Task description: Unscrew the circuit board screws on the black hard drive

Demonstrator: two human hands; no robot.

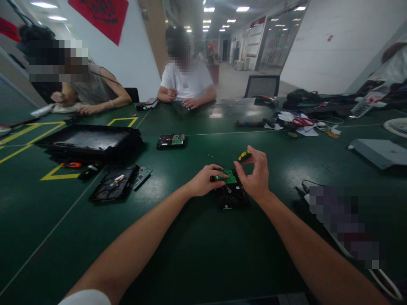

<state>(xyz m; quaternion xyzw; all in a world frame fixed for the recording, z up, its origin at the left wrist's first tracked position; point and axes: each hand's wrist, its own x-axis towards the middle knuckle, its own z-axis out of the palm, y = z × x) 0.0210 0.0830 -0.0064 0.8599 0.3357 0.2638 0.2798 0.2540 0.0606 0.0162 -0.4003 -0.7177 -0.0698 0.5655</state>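
A black hard drive [231, 197] with a green circuit board [230, 176] lies on the table in front of me. My left hand [208, 181] rests at the drive's left side, its fingers apart over the board and holding nothing. Between the thumb and fingers of my right hand [257, 176] is a yellow-and-black screwdriver [244, 156], tilted above the drive's upper right corner. Its tip is hidden or too small to make out.
Left of me lie an opened drive case [112, 184], a loose circuit board [142, 178] and a black tray [92, 140]. Another hard drive [171, 141] sits farther back. Two people work across the green table [178, 245]. Cables and papers [302, 120] lie back right, with a grey box [380, 152] nearer.
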